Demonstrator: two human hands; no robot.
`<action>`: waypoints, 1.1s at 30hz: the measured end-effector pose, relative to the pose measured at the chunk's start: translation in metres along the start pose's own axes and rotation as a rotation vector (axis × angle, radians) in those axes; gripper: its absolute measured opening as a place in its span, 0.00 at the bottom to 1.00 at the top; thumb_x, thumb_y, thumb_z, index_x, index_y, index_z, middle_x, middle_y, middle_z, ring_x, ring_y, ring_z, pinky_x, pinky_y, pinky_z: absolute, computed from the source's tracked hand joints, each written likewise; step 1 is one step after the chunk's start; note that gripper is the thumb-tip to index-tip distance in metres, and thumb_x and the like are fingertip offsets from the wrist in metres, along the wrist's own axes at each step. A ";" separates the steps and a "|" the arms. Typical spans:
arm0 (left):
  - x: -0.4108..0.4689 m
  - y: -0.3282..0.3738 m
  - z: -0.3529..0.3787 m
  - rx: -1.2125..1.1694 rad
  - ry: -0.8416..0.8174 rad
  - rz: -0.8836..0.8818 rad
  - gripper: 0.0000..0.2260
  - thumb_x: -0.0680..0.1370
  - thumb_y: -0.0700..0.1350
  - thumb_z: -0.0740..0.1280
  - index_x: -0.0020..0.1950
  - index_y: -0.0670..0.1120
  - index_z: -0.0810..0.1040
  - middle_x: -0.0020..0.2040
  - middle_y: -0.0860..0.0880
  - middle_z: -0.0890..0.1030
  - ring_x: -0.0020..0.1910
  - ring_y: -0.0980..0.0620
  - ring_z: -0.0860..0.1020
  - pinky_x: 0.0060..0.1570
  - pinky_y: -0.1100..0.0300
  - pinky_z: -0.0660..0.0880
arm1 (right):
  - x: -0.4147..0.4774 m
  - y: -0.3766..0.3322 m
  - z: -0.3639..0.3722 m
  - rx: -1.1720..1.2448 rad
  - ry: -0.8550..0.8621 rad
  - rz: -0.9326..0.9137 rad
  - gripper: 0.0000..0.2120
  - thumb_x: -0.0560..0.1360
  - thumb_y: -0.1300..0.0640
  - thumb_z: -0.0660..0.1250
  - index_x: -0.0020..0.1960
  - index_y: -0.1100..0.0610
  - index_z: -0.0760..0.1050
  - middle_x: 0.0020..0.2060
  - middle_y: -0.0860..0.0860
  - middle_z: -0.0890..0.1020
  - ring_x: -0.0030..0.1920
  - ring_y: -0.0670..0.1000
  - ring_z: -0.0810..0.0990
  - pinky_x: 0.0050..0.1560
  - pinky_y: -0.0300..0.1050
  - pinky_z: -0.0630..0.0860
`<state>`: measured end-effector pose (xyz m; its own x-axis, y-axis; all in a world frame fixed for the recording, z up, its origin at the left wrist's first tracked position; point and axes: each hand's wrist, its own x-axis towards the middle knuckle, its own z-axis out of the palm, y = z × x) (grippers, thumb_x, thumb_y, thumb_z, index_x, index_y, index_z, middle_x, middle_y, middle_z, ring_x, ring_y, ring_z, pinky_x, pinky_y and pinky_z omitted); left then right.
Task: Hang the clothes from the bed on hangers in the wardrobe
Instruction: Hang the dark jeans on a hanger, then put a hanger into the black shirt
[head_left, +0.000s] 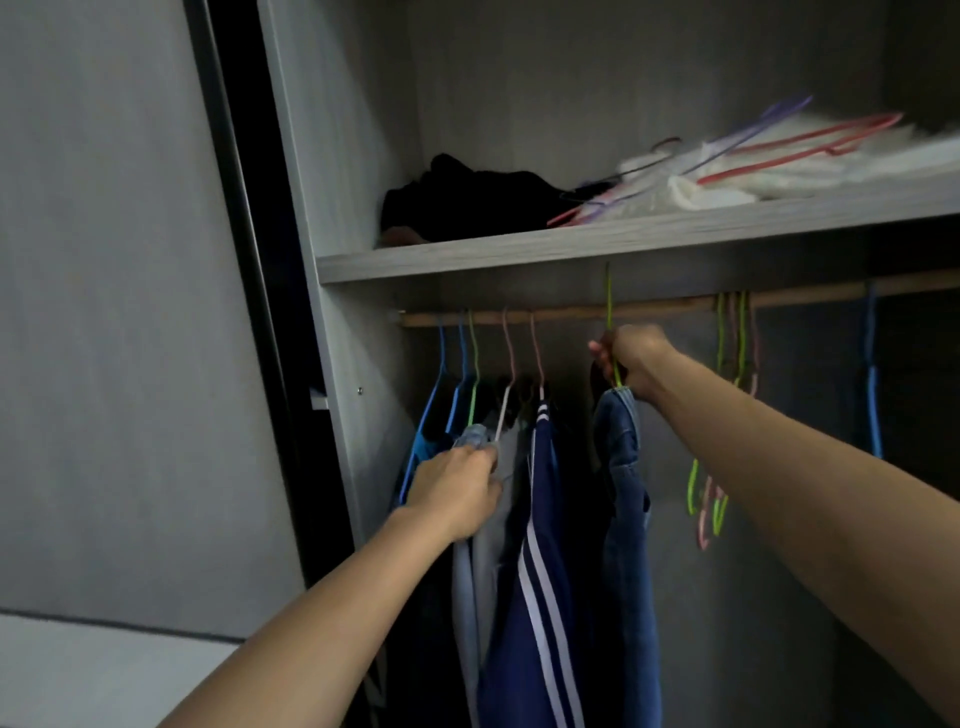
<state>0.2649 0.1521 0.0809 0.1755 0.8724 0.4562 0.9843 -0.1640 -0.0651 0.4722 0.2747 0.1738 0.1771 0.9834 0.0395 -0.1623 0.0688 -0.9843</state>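
Inside the wardrobe a wooden rail (571, 313) runs under a shelf. My right hand (631, 361) grips the neck of a green hanger (609, 306) whose hook sits at the rail, and blue jeans (626, 499) hang from it. My left hand (454, 493) holds a light grey-blue garment (475, 551) among the hung clothes at the left. Beside it hangs a navy garment with white stripes (540, 561). Blue, green and pink hangers (470, 358) carry these clothes.
Several bare green and pink hangers (735, 364) hang right of my right arm, and a blue one (872, 395) farther right. The shelf (519, 249) above holds a dark bundle (467, 200), plastic bags and loose hangers (779, 150). The wardrobe side panel (332, 260) stands left.
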 end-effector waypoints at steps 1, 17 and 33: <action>0.003 -0.002 0.004 -0.003 0.029 0.009 0.10 0.80 0.50 0.59 0.55 0.46 0.74 0.58 0.45 0.78 0.54 0.43 0.77 0.44 0.55 0.70 | 0.003 0.005 0.004 -0.044 0.001 0.000 0.10 0.80 0.65 0.54 0.46 0.60 0.73 0.18 0.49 0.76 0.17 0.44 0.68 0.17 0.32 0.62; 0.044 0.026 -0.001 -0.160 0.354 0.102 0.10 0.79 0.50 0.60 0.55 0.47 0.74 0.52 0.47 0.78 0.51 0.44 0.77 0.39 0.54 0.67 | -0.014 0.010 -0.051 -1.595 0.271 -0.571 0.19 0.74 0.41 0.67 0.56 0.53 0.78 0.55 0.57 0.81 0.56 0.60 0.80 0.48 0.48 0.73; 0.091 0.101 0.008 0.010 0.171 0.339 0.11 0.80 0.52 0.59 0.55 0.46 0.74 0.54 0.45 0.78 0.55 0.42 0.74 0.51 0.49 0.66 | -0.019 -0.020 -0.103 -1.590 0.372 -0.579 0.11 0.75 0.57 0.65 0.55 0.60 0.77 0.57 0.61 0.78 0.59 0.64 0.77 0.53 0.52 0.75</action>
<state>0.3807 0.2190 0.1088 0.4862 0.6798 0.5491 0.8713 -0.4248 -0.2456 0.5724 0.2374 0.1748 0.0949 0.7891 0.6068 0.9955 -0.0738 -0.0597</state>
